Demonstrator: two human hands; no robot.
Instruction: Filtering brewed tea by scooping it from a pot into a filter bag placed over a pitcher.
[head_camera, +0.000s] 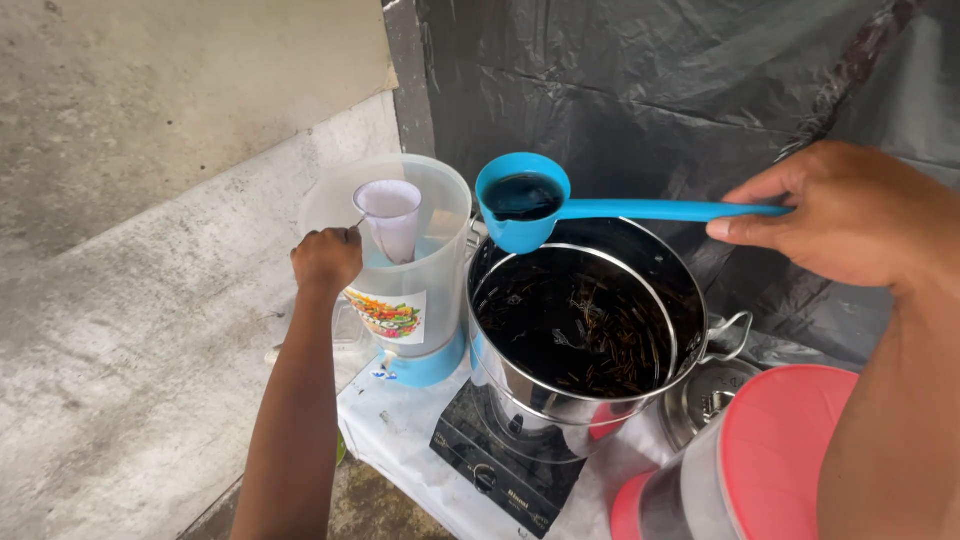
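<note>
Right hand (850, 215) had its grip clamped on the handle end of a blue ladle (522, 200), bowl full of dark liquid, held level over the rim of the steel pot (600, 400). Left hand (326, 258) was closed on the wire handle of a cloth strainer (390, 215) sitting inside the clear plastic jug (440, 200), just left of the pot. Pot sat on a black burner (500, 465) on the bench (400, 430); dark liquid with floating bits inside.
</note>
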